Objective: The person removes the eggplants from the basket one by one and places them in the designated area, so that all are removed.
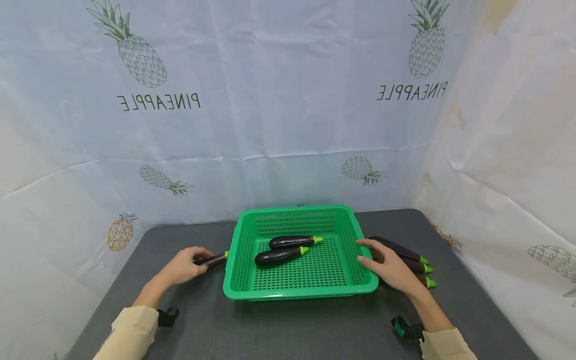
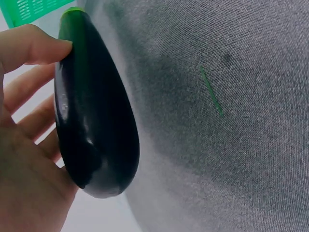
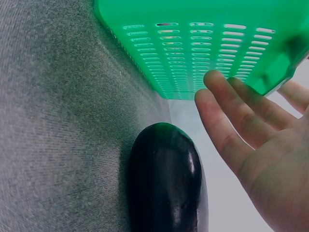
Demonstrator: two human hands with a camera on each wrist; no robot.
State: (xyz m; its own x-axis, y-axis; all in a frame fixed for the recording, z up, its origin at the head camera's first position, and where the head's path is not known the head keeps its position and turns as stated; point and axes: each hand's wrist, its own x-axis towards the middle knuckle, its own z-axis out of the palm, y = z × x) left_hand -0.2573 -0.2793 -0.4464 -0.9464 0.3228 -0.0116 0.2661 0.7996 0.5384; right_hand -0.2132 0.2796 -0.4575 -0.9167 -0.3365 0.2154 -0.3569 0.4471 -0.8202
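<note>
At the left of the green plastic basket (image 1: 301, 293), my left hand (image 1: 183, 266) holds a dark purple eggplant (image 1: 217, 260) between thumb and fingers. Its green stem end points toward the basket wall; in the left wrist view this eggplant (image 2: 96, 111) shows a rounded, shiny lower end. My right hand (image 1: 390, 267) is at the basket's right rim, its fingers extended and touching there. Two eggplants lie inside the basket, a rear eggplant (image 1: 291, 242) and a front eggplant (image 1: 278, 257). Beneath the right hand in its wrist view is another eggplant (image 3: 164, 183).
Right of the basket lie three eggplants (image 1: 400, 250), partly hidden by my right hand, green stems outward. Everything rests on a dark grey tabletop (image 1: 288, 330). White cloth (image 1: 279, 120) printed with pineapples hangs behind and at the sides.
</note>
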